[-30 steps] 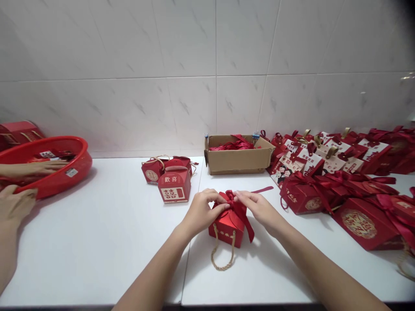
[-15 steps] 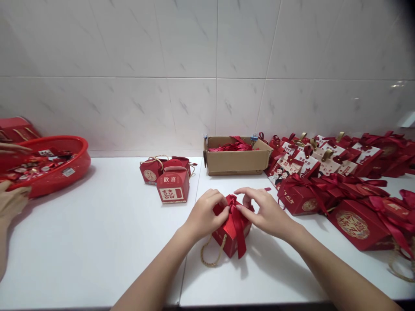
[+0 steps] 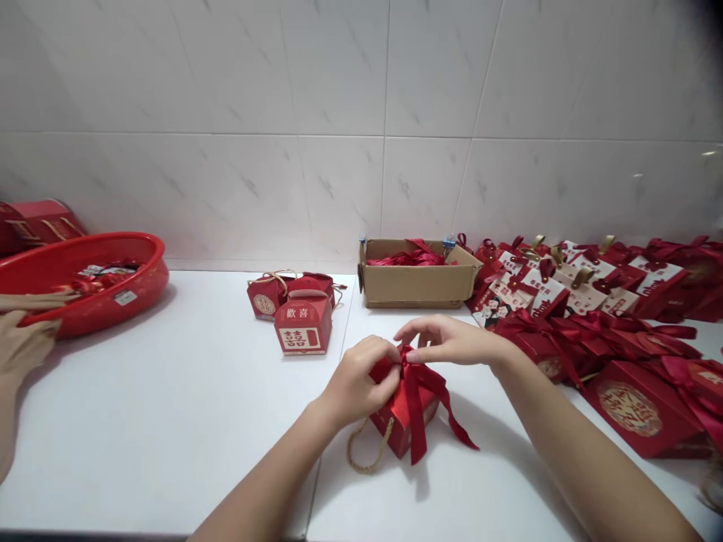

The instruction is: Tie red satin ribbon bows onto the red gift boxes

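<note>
A red gift box (image 3: pixel 404 421) with a gold rope handle (image 3: pixel 367 455) stands on the white table in front of me. A red satin ribbon (image 3: pixel 416 421) is tied on its top, with two tails hanging down the near and right sides. My left hand (image 3: pixel 364 380) is closed at the knot, its fingers pinching the ribbon's left part. From the right, my right hand (image 3: pixel 446 342) has thumb and fingers pinched on the ribbon at the knot. The fingertips partly hide the knot.
Small red boxes (image 3: pixel 303 322) stand at the middle back. Behind my hands is a cardboard box (image 3: pixel 421 287) of red ribbons. Many ribboned boxes (image 3: pixel 633 406) crowd the right. At left, another person's hands (image 3: pixel 22 346) are at a red basin (image 3: pixel 135 301) of sweets.
My right hand has shifted up and left over the knot. A second ribbon tail now lies down the box's right side. At left, the other person's upper hand has dropped into the basin.
</note>
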The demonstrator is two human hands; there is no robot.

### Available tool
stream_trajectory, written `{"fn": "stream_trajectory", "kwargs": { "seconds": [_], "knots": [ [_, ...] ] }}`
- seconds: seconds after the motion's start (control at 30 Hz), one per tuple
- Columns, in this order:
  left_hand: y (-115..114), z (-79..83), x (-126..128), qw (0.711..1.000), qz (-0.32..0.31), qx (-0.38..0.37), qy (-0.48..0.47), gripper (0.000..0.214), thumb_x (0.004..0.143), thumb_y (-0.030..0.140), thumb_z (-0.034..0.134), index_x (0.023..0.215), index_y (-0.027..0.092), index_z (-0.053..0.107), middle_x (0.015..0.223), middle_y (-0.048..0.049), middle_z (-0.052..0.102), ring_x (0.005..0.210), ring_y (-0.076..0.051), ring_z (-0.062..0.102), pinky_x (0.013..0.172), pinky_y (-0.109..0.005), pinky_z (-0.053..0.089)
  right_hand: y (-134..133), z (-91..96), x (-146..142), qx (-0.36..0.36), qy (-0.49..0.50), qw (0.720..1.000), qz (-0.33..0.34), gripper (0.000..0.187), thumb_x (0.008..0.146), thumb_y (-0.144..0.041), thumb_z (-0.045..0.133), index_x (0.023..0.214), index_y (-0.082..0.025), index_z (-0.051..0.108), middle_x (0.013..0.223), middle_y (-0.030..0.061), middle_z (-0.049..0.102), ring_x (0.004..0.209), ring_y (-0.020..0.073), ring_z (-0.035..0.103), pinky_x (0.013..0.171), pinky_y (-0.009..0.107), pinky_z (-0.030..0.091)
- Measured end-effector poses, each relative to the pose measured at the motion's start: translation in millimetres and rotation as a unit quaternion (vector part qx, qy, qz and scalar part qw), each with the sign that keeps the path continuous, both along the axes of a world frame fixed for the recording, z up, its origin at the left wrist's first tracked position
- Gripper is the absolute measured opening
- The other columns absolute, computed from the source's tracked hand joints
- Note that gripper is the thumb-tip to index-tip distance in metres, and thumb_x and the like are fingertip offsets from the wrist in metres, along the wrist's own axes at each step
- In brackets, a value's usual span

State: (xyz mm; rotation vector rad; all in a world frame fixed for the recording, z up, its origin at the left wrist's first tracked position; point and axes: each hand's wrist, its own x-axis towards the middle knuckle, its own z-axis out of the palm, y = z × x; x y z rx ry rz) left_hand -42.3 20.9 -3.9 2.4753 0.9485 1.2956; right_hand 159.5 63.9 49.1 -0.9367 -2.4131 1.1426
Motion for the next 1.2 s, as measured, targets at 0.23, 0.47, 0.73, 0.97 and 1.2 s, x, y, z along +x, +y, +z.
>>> {"fn": "stream_trajectory", "kwargs": {
  "seconds": [0.23, 0.47, 0.73, 0.97, 1.2],
  "knots": [
    [3, 3.6, -5, 0.986, 0.044, 0.135, 0.093, 0.012, 0.080, 0.008, 0.048, 0.086, 0.018, 0.051, 0.074, -0.0025, 0.059, 0.070, -0.015, 0.052, 0.066, -0.028, 0.043, 11, -9.7, -8, -0.033, 0.037, 0.997, 0.051, 0.023, 0.080, -0.038, 0.061, 0.087, -0.016, 0.059, 0.078, 0.0017, 0.062, 0.070, 0.0122, 0.054, 0.061, 0.022, 0.043],
    [5, 9.9, -11, 0.977, 0.075, 0.134, 0.148, 0.008, 0.083, 0.012, 0.048, 0.088, 0.018, 0.051, 0.074, -0.0027, 0.061, 0.070, -0.015, 0.054, 0.067, -0.030, 0.042, 5, 2.4, -3, 0.056, 0.019, 0.995, 0.077, 0.018, 0.081, -0.030, 0.060, 0.090, -0.016, 0.066, 0.084, 0.0031, 0.067, 0.077, 0.0144, 0.058, 0.068, 0.023, 0.043],
    [3, 13.8, -13, 0.991, 0.061, 0.046, 0.108, 0.012, 0.080, 0.012, 0.053, 0.090, 0.019, 0.053, 0.080, -0.0017, 0.065, 0.073, -0.014, 0.059, 0.068, -0.027, 0.046, 1, 2.7, -2, 0.116, -0.009, 0.990, 0.082, 0.020, 0.082, -0.025, 0.059, 0.097, -0.020, 0.071, 0.091, 0.0036, 0.070, 0.081, 0.0153, 0.061, 0.071, 0.024, 0.045],
    [3, 14.8, -15, 0.994, 0.052, -0.005, 0.092, 0.016, 0.079, 0.011, 0.054, 0.093, 0.019, 0.055, 0.080, -0.0010, 0.064, 0.074, -0.013, 0.060, 0.067, -0.025, 0.048, -3, 4.0, -2, 0.129, -0.029, 0.987, 0.089, 0.016, 0.083, -0.023, 0.058, 0.092, -0.019, 0.071, 0.089, 0.0035, 0.069, 0.083, 0.0159, 0.062, 0.074, 0.025, 0.045],
    [4, 15.0, -15, 0.995, 0.054, 0.008, 0.087, 0.019, 0.077, 0.010, 0.054, 0.092, 0.019, 0.059, 0.079, -0.0027, 0.064, 0.075, -0.015, 0.059, 0.070, -0.028, 0.047, -2, 3.1, -3, 0.131, -0.045, 0.984, 0.110, 0.014, 0.082, -0.022, 0.058, 0.090, -0.019, 0.070, 0.084, 0.0027, 0.068, 0.080, 0.0152, 0.060, 0.073, 0.024, 0.044]
  ]
}}
